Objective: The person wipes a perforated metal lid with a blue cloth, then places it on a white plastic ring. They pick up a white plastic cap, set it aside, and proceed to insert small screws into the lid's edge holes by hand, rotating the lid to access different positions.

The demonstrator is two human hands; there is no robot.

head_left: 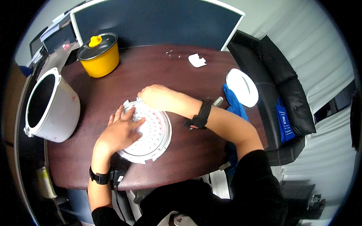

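Note:
A round white plastic disc [158, 137] with rows of small holes and a notched rim lies flat on the dark wooden table. My left hand [118, 132] rests on its left side, fingers spread and pressing down on the surface. At the disc's far rim is my right hand [155, 97], its fingers curled closed by a notch there. Whatever those fingers grip is hidden behind the hand. Beyond the right wrist, a small pale grey handle-like piece [217, 101] lies on the table.
At the left stands a white tub-shaped housing [64, 109], tilted, with a dark inside. A yellow lidded pot [101, 62] sits far left. A broken white piece [197, 60] and crumbs lie far back. On the right are a white oval lid [241, 88] and blue cloth [234, 102].

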